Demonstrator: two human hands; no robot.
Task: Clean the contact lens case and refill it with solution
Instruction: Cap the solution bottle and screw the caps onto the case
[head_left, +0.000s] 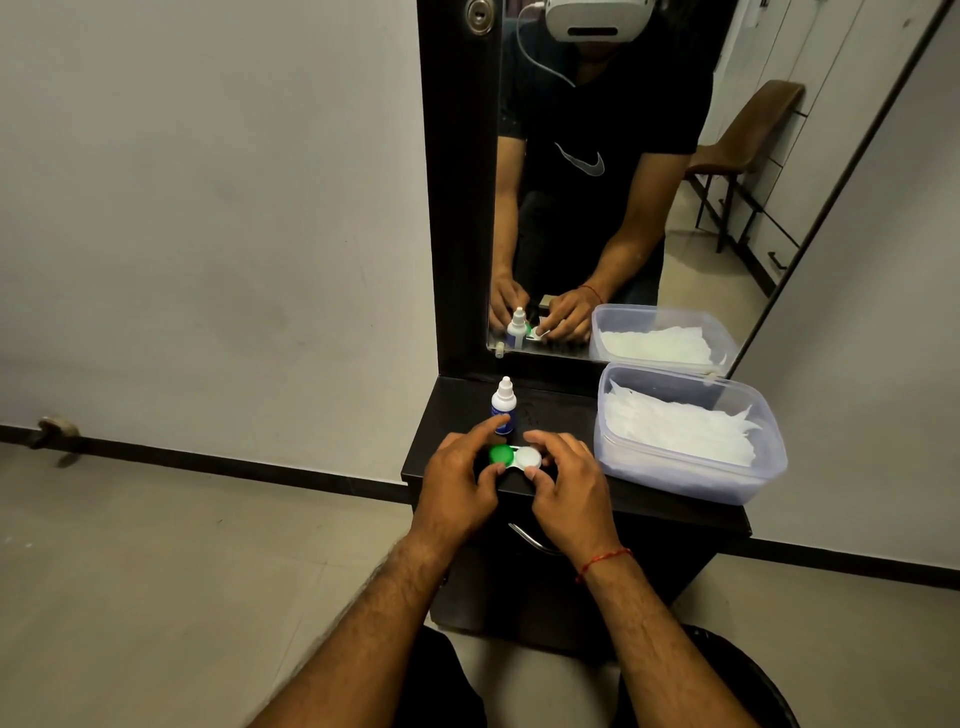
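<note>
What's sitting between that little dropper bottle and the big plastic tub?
Nothing: in the head view, only bare dark tabletop lies between the dropper bottle and the plastic tub of white tissues.

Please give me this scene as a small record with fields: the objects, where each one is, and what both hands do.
surface: black dresser top below a wall mirror
case: white plastic contact lens case, green cap on its left side, white cap on its right side, both caps on
bottle: small white dropper bottle with blue label, upright, capped, behind the case
container: clear plastic tub of white tissues, right of the case
left hand: fingers at the green cap
right hand: fingers at the white cap
</note>
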